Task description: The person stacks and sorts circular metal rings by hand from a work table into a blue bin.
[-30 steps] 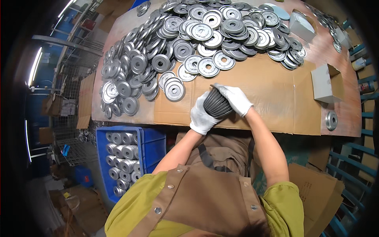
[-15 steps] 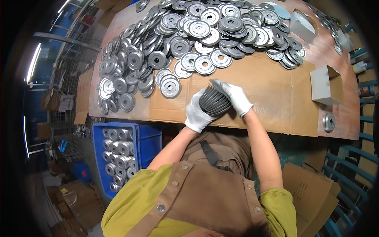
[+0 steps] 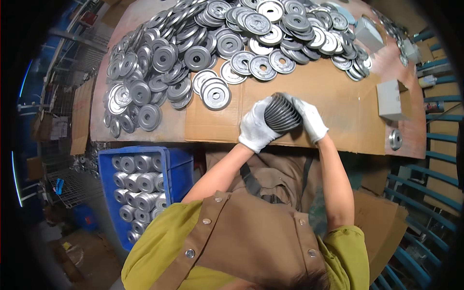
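Observation:
Between my white-gloved hands sits a stack of grey metal discs point(image 3: 282, 114), held above the front part of a flat cardboard sheet point(image 3: 333, 108). My left hand point(image 3: 257, 126) is closed round the stack's left side. On the other side my right hand point(image 3: 309, 117) curls against it, its fingertips at the upper end. The discs lie edge to edge, and their inner faces are hidden. Just beyond, a few loose metal discs point(image 3: 215, 94) overlap on the cardboard. A large heap of similar ring-shaped discs point(image 3: 229, 43) spreads over the far and left parts of the table.
At my left, below table height, a blue crate point(image 3: 166, 169) holds rows of stacked metal discs point(image 3: 145, 181). A white open box point(image 3: 390, 100) stands at the table's right, with a small disc stack point(image 3: 395, 139) nearer me. Blue-green rails point(image 3: 425, 220) run along the right.
The stack of discs has turned and its fanned edges sit closer together. Both hands have shifted slightly right in the picture, and the whole view has moved a little.

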`<state>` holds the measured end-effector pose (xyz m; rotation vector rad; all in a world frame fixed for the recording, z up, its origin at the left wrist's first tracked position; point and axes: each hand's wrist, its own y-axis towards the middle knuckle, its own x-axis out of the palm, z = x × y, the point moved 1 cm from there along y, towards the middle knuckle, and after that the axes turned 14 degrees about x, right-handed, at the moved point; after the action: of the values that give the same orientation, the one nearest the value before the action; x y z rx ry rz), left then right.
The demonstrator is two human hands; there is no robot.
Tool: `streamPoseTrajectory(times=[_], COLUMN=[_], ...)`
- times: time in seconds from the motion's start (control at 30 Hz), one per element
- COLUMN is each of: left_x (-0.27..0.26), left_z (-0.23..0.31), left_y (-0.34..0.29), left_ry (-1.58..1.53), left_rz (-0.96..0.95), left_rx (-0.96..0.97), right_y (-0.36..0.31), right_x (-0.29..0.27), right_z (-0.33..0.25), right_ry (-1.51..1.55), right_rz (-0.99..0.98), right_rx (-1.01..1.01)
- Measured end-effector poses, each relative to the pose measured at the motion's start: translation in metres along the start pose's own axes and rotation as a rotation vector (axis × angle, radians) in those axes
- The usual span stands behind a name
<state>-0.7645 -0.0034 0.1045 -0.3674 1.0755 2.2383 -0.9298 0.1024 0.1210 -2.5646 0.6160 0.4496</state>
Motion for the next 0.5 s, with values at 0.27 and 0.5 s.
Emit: streamPoseTrajectory(times=[0.27,0.5], left_x=[-0.026,-0.026], left_z=[-0.015,-0.016], left_y=[0.002,0.001], left_ry=[-0.126,-0.131], left_rz=[-0.106,-0.113], left_rx=[-0.005,0.003], right_y=[-0.017,-0.048], right_x=[0.008,-0.018], right_z=[-0.013,-0.021], right_ry=[0.362,-0.689], right_rz=[0.016,0.252], right_rx=[0.122,-0.766])
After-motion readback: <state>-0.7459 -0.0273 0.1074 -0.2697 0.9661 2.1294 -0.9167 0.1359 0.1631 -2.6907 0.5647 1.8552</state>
